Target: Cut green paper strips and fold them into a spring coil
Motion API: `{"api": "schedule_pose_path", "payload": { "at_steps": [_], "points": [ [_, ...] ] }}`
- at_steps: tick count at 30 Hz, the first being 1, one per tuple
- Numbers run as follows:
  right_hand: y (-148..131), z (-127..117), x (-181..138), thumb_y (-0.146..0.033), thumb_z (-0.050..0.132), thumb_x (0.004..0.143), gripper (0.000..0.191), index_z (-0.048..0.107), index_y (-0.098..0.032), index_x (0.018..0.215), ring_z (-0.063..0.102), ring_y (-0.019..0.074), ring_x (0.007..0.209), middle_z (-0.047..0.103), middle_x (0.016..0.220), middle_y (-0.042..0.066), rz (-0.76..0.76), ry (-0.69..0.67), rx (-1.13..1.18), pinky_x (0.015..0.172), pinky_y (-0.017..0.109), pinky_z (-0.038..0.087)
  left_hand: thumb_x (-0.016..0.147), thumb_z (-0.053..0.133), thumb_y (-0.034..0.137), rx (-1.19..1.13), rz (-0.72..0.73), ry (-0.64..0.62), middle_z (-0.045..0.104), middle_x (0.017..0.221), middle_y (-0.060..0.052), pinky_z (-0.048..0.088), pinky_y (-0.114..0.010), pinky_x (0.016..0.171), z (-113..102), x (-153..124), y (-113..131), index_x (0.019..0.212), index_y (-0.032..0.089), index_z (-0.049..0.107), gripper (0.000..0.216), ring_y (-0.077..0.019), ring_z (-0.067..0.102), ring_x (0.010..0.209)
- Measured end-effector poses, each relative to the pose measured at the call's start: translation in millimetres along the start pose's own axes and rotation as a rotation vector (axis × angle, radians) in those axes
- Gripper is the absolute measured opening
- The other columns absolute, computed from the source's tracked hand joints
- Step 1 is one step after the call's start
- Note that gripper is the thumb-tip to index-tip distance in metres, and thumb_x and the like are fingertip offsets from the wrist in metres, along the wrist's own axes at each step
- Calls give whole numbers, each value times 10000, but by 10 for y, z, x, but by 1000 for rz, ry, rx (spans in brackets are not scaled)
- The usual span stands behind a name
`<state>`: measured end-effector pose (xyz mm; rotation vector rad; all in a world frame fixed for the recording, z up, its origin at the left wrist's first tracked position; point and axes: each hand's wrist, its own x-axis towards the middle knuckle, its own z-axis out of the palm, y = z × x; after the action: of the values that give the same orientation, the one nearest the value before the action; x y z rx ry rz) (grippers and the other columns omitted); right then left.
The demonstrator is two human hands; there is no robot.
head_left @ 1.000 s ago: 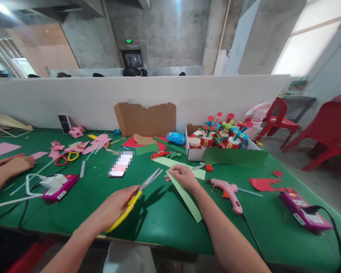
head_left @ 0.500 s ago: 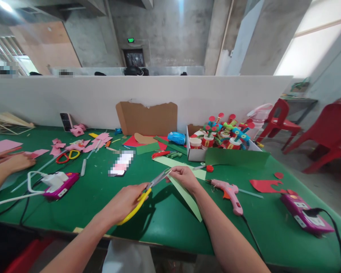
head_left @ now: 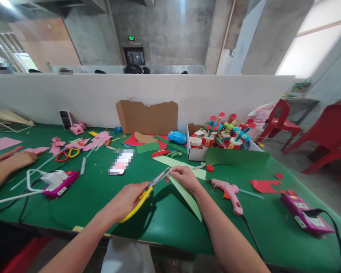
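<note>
**Scissors meet strip over the green table**

The left hand is closed around the yellow handles of the scissors, blades pointing up and away toward the right hand. That hand pinches the upper end of a pale green strip – the strip slants down from its fingers toward the person, its lower end over the table. The blade tips reach the strip just beside the right fingers; whether they bite into the paper I cannot tell.

Just right of the right hand lies a pink glue gun, and farther right a red scrap and a purple power strip. Beyond the right hand stands a white box of coloured figures, with a dark green sheet leaning at its front. Well left of the left hand sits another power strip – past it, another person's hand rests on the table among pink scraps.
</note>
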<state>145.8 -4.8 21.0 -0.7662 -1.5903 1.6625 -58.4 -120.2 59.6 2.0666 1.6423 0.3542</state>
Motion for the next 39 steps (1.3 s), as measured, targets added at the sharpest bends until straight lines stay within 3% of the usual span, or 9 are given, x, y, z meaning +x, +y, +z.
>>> {"api": "schedule_pose_path", "payload": {
  "at_steps": [18,20,23,26,28,31,35,39],
  "points": [
    [12,9,4,-493,738,604,335,658,-178,687,656,168,631,695,651,13,82,35,72,724,322,504,900,353,415,19,-35,-30,675,804,-49,410,-255,642,-1,7,39,967,191,607,346,-186,594,691],
    [25,11,11,-506,745,584,364,644,-173,689,657,174,638,697,657,24,109,61,93,702,322,502,896,371,401,57,-88,-15,682,840,-60,410,-257,649,-14,29,-1,985,193,600,321,-201,618,737],
    [56,-11,28,-499,730,590,348,647,-174,684,632,164,640,678,641,11,103,140,7,668,300,483,864,431,319,242,-277,46,692,943,-95,424,-276,670,-7,70,-123,1094,207,556,284,-241,652,839],
    [115,-82,63,-461,718,595,291,653,-182,645,583,149,617,646,619,-10,66,294,-141,608,273,452,839,451,273,436,-467,97,684,993,-120,442,-290,653,41,84,-266,1182,209,486,351,-260,663,854],
    [174,-146,98,-468,702,605,295,645,-185,664,561,146,588,634,607,-11,57,434,-134,561,267,438,847,436,277,489,-498,126,671,996,-116,450,-286,644,75,69,-340,1149,206,488,315,-249,661,840],
    [278,-224,157,-508,699,596,348,615,-191,714,557,150,543,640,601,1,41,598,-23,509,268,434,868,410,286,529,-473,140,639,985,-121,459,-297,651,81,33,-394,1057,188,529,244,-250,640,857],
    [392,-256,213,-558,666,609,386,591,-205,746,608,195,540,664,590,27,56,622,86,512,304,476,863,445,283,575,-391,207,596,1003,-143,464,-368,754,30,43,-344,997,164,585,227,-288,579,959],
    [420,-314,201,-528,585,684,339,636,-202,764,642,229,635,695,646,47,15,684,-70,591,332,502,892,396,234,401,-131,362,600,1052,-120,440,-378,880,134,160,-132,1074,182,602,280,-243,549,1004]
  ]
}}
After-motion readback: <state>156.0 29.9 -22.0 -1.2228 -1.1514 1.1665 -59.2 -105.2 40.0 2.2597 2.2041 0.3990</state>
